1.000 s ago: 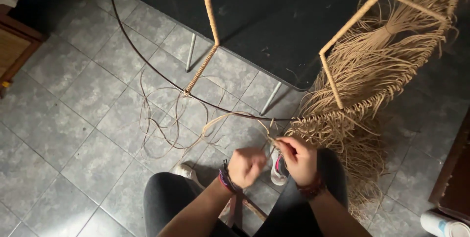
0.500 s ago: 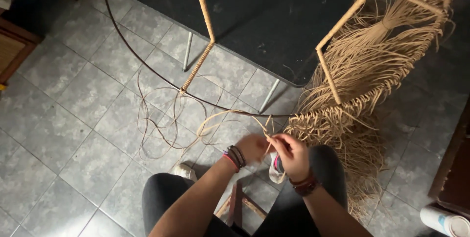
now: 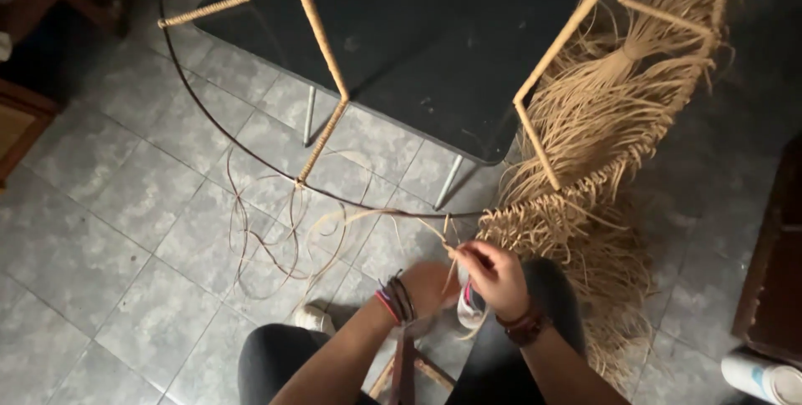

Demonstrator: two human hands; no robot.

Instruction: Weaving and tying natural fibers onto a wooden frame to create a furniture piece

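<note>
Left hand dropped lower, blurred, grip unclear. Right hand pinches thin tan rattan strand just below dark round metal frame hoop. Risk: tight pull may snap strand.

Grey stone tiles make up the floor. On it stand the thin metal legs of a dark desk; loose pale strands curl across the tiles, and a heap of straw-coloured fibre spills down at the right.
</note>
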